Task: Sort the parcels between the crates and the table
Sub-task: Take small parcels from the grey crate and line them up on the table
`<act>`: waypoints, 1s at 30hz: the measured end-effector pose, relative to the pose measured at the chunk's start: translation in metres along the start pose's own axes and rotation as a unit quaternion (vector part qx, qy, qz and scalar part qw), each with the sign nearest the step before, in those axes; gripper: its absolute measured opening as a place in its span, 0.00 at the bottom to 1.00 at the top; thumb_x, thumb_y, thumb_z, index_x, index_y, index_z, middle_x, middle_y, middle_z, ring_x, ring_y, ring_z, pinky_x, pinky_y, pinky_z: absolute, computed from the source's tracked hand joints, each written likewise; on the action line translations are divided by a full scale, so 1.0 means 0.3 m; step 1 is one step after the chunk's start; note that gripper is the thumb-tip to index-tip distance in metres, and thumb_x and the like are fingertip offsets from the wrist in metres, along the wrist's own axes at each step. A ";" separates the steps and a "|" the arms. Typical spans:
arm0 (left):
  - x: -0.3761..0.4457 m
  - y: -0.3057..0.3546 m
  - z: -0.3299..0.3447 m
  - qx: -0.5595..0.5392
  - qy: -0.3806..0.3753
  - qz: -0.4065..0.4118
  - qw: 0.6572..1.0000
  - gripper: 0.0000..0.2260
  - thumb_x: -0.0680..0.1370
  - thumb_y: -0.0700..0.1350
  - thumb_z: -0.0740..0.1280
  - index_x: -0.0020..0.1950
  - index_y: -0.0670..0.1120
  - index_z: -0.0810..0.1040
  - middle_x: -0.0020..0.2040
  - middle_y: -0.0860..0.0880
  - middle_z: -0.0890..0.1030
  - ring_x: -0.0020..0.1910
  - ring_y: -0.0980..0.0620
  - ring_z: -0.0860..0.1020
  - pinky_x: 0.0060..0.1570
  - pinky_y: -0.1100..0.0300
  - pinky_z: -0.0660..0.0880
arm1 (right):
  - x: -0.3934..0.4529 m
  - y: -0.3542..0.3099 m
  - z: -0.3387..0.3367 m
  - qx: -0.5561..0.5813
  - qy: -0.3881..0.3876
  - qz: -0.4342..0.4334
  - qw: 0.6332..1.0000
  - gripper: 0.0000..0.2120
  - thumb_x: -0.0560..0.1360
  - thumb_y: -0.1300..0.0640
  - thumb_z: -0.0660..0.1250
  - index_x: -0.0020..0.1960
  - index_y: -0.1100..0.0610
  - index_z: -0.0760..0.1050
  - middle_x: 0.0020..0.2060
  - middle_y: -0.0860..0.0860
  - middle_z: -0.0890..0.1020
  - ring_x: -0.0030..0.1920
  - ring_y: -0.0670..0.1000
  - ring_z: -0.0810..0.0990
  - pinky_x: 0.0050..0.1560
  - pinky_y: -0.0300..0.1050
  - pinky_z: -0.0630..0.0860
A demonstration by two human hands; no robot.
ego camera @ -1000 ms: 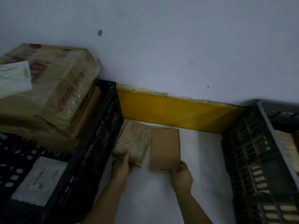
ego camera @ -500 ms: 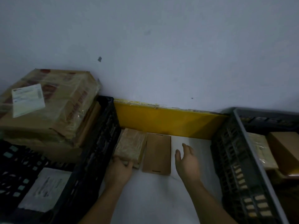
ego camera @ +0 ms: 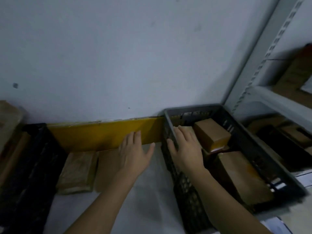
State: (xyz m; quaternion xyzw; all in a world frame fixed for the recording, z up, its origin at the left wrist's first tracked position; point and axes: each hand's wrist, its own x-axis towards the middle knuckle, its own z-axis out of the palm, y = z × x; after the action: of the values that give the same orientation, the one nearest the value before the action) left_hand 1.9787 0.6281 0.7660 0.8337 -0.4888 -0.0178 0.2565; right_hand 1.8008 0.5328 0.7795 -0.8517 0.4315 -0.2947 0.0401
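parcels on tabletop: two flat ones side by side between the crates. wrapped parcel (ego camera: pixel 76 171) on the left, tan, crinkled glossy film, lies against the black crate (ego camera: pixel 28 174). flat cardboard parcel (ego camera: pixel 108 168) just right of it, plain brown, partly under the left forearm.
parcels in grey crate: small brown box (ego camera: pixel 211 134) at the far end, tilted, yellow tape on its near face. long brown box (ego camera: pixel 243 176) nearer, lying along the crate, glossy tape on top. one more pale parcel under the right hand, mostly hidden.
grey crate (ego camera: pixel 253 141): right side of tabletop, lattice walls, far end near the wall.
left hand (ego camera: pixel 135 154): fingers straight and spread, holds nothing, over the tabletop (ego camera: pixel 148 200) in front of the yellow board (ego camera: pixel 101 135).
right hand (ego camera: pixel 185 149): flat, fingers extended, across the grey crate's left rim, reaching inside. grips nothing.
shelf rack (ego camera: pixel 270 98): far right, brown boxes on it, blurred.
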 end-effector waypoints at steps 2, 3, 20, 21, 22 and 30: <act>0.011 0.125 0.018 -0.015 -0.006 0.032 0.999 0.37 0.83 0.70 0.55 0.85 0.47 0.61 0.83 0.45 0.65 0.80 0.43 0.63 0.78 0.44 0.64 | 0.005 0.112 -0.066 -0.011 0.017 -0.004 1.000 0.23 0.83 0.49 0.70 0.74 0.59 0.77 0.69 0.58 0.81 0.71 0.60 0.77 0.73 0.57 0.74; 0.015 0.181 0.031 -0.021 -0.012 0.046 0.999 0.38 0.83 0.70 0.55 0.85 0.48 0.60 0.84 0.45 0.63 0.82 0.43 0.61 0.79 0.44 0.63 | 0.007 0.173 -0.093 -0.017 0.023 0.000 1.000 0.22 0.82 0.51 0.72 0.73 0.60 0.78 0.68 0.58 0.82 0.69 0.61 0.78 0.72 0.57 0.75; -0.054 0.790 0.384 -0.034 -0.163 0.045 0.985 0.31 0.85 0.62 0.61 0.84 0.51 0.60 0.80 0.48 0.68 0.77 0.47 0.67 0.74 0.48 0.68 | 0.020 1.058 -0.138 -0.135 -0.394 -0.007 0.909 0.43 0.77 0.26 0.57 0.86 0.46 0.57 0.82 0.53 0.66 0.82 0.59 0.63 0.81 0.60 0.64; -0.055 0.801 0.406 -0.038 -0.174 0.033 0.983 0.30 0.84 0.62 0.61 0.83 0.52 0.61 0.78 0.49 0.70 0.75 0.47 0.69 0.72 0.48 0.70 | 0.019 1.060 -0.122 -0.130 -0.401 -0.011 0.907 0.43 0.77 0.25 0.57 0.86 0.46 0.56 0.82 0.53 0.66 0.82 0.59 0.64 0.81 0.60 0.65; -0.058 0.807 0.429 -0.041 -0.188 0.021 0.981 0.28 0.84 0.63 0.62 0.82 0.53 0.63 0.77 0.49 0.71 0.74 0.48 0.71 0.71 0.48 0.72 | 0.019 1.063 -0.104 -0.121 -0.398 -0.008 0.909 0.43 0.78 0.25 0.57 0.85 0.46 0.56 0.81 0.54 0.67 0.80 0.60 0.66 0.80 0.60 0.66; -0.118 0.844 0.627 -0.207 -0.328 -0.157 0.908 0.16 0.83 0.62 0.64 0.69 0.60 0.73 0.64 0.60 0.79 0.64 0.55 0.78 0.66 0.52 0.77 | 0.130 1.044 -0.019 0.016 -0.250 0.083 0.965 0.48 0.82 0.30 0.61 0.88 0.53 0.42 0.83 0.62 0.61 0.73 0.67 0.74 0.64 0.58 0.80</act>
State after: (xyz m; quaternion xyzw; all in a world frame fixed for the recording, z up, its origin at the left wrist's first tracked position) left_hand 1.7036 0.4811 0.7078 0.7750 -0.3932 -0.4314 0.2423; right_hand 1.5927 0.3087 0.7013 -0.8584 0.4726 -0.0751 0.1845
